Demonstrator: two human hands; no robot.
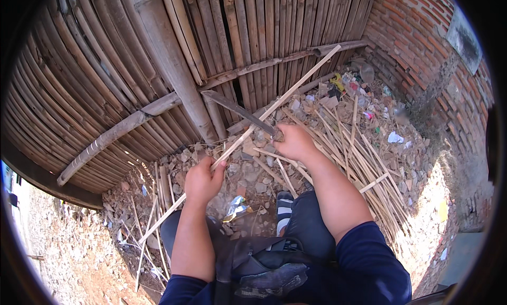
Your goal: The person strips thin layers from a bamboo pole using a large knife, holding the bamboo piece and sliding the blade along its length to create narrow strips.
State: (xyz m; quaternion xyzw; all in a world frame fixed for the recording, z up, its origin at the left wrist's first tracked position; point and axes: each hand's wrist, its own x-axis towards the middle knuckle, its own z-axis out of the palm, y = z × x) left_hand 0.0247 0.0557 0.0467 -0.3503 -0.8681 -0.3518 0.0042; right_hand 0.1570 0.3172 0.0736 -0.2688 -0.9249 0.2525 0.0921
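**Blade Meets Bamboo Beside a Slatted Wall**

A person crouched on rubble works one long bamboo strip (pixel 253 126) with a big knife (pixel 240 112). The left hand (pixel 202 179) is closed round the strip near its middle, holding it slanted from the near left ground up toward the far right. The right hand (pixel 293 141) is clenched on the knife's handle, the blade reaching left and away, lying across the strip.

Judging by the scene, the trimming looks well under way: a heap of pale cut strips (pixel 364 162), too many and too tangled to count, lies to the right, and a few more lie on the near left. The strip in hand appears unfinished.

Counted: two hands, one knife, one strip in the grip, one striped sandal (pixel 284 209) showing between the knees, one crumpled shiny wrapper (pixel 236 208) on the stones. A bamboo fence (pixel 158 56) stands beyond, a brick wall (pixel 417 35) to the right.
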